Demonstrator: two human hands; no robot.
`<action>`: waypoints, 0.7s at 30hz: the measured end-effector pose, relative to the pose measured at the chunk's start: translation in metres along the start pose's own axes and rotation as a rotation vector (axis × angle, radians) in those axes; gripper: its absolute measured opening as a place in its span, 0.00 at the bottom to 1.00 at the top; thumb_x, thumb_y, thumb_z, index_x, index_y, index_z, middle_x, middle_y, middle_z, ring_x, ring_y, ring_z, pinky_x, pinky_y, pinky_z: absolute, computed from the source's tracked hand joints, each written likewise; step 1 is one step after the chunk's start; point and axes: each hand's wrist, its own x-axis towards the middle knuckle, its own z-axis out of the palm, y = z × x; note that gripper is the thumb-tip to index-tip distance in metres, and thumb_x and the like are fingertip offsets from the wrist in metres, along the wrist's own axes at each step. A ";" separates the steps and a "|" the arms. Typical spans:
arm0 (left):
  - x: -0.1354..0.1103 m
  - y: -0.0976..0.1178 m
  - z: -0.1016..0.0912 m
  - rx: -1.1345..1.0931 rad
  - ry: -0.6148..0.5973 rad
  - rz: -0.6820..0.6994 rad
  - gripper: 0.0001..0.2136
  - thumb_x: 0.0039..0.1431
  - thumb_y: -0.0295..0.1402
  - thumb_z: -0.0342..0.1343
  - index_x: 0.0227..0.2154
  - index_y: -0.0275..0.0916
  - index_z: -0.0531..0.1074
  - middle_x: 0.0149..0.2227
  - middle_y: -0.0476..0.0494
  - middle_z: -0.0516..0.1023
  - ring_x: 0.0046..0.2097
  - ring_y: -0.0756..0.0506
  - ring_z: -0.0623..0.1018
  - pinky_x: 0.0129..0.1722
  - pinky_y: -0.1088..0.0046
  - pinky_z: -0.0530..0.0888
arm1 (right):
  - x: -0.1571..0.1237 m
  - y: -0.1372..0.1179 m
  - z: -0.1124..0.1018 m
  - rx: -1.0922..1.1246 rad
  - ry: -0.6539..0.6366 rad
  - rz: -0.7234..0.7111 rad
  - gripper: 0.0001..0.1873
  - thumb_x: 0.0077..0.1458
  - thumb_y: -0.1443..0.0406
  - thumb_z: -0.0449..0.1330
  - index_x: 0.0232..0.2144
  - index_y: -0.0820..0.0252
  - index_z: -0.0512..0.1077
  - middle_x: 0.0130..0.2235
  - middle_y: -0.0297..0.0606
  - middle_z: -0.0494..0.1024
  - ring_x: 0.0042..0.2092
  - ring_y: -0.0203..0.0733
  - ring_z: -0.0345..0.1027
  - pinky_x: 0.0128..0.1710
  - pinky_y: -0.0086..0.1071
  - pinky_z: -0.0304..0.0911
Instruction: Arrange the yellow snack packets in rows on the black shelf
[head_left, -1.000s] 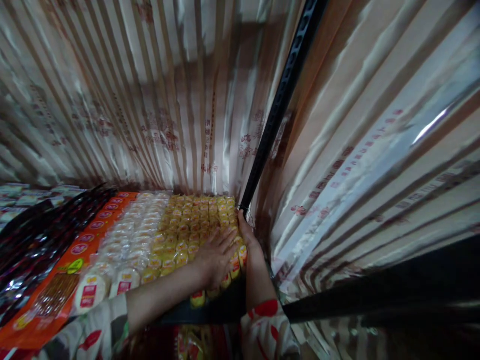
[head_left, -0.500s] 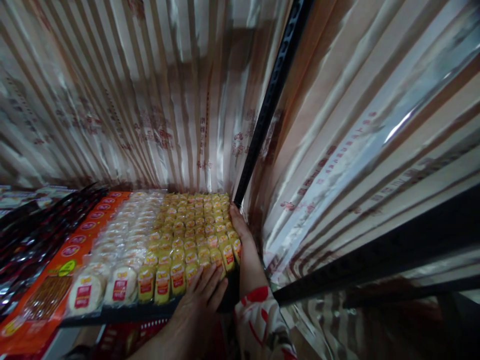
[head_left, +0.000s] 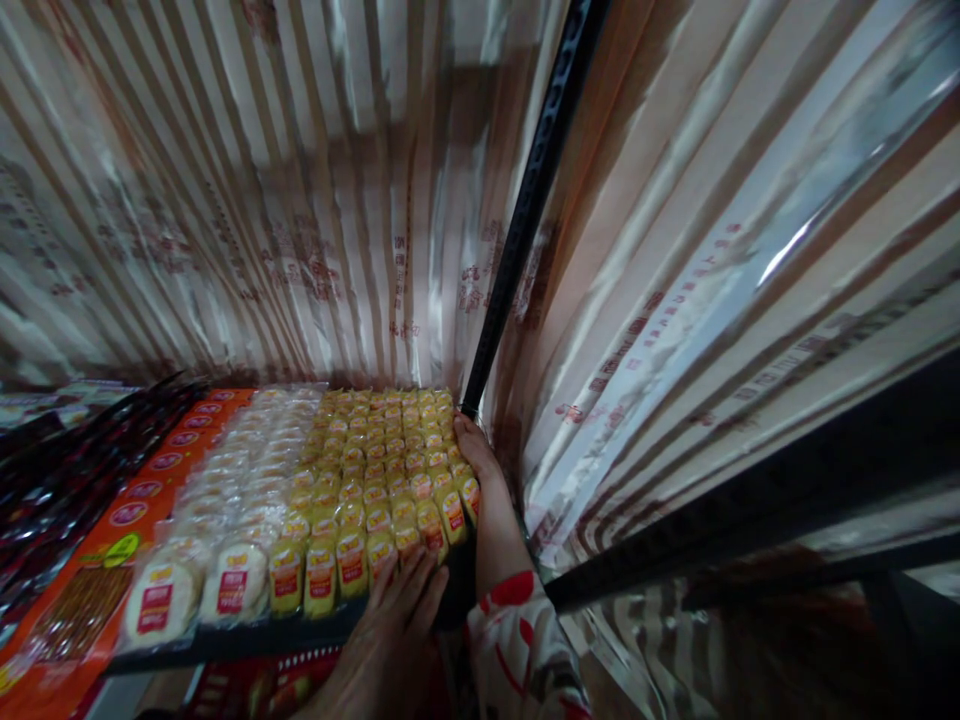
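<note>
Rows of small yellow snack packets (head_left: 375,470) fill the right end of a dark shelf (head_left: 225,640). My left hand (head_left: 394,635) lies open at the shelf's front edge, fingers stretched flat against the fronts of the nearest yellow packets. My right hand (head_left: 472,450) reaches in along the right side of the yellow rows, fingers flat against the packets near a black upright post (head_left: 525,210). A red and white sleeve (head_left: 521,640) covers my right forearm. Neither hand grips a packet.
Left of the yellow rows stand rows of round white packets (head_left: 240,500), then orange flat packs (head_left: 112,540) and dark shiny packs (head_left: 45,480). Plastic-wrapped cartons (head_left: 712,250) wall in the back and right. A lower shelf with red packs (head_left: 247,690) shows below.
My left hand has slid back off the top of the yellow rows to the shelf's front edge. The right hand stays along the right side. The view has shifted slightly.
</note>
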 end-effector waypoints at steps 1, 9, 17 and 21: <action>-0.001 0.000 0.001 0.006 0.009 -0.006 0.31 0.52 0.21 0.45 0.61 0.38 0.47 0.60 0.41 0.59 0.61 0.43 0.57 0.58 0.58 0.60 | 0.000 0.000 0.000 -0.021 0.000 0.009 0.19 0.55 0.59 0.48 0.46 0.54 0.71 0.48 0.35 0.74 0.50 0.40 0.66 0.52 0.38 0.59; -0.009 0.001 0.007 0.002 0.079 -0.003 0.27 0.54 0.24 0.46 0.58 0.37 0.54 0.58 0.40 0.63 0.59 0.45 0.62 0.57 0.62 0.62 | 0.001 0.004 -0.003 -0.071 0.028 0.071 0.20 0.54 0.55 0.50 0.48 0.50 0.69 0.48 0.33 0.74 0.50 0.39 0.66 0.54 0.38 0.56; -0.010 0.004 0.002 -0.043 0.036 -0.007 0.30 0.52 0.19 0.41 0.61 0.37 0.48 0.59 0.39 0.61 0.60 0.45 0.61 0.58 0.63 0.61 | -0.002 -0.003 -0.012 -0.118 0.056 -0.003 0.21 0.55 0.56 0.49 0.47 0.56 0.70 0.49 0.38 0.73 0.52 0.41 0.65 0.54 0.40 0.55; -0.012 0.004 -0.002 -0.085 0.013 -0.025 0.33 0.53 0.20 0.43 0.62 0.38 0.42 0.60 0.39 0.59 0.61 0.44 0.59 0.58 0.63 0.61 | -0.006 -0.009 -0.011 -0.101 0.060 0.024 0.20 0.54 0.57 0.50 0.47 0.55 0.70 0.49 0.37 0.74 0.51 0.42 0.65 0.54 0.40 0.56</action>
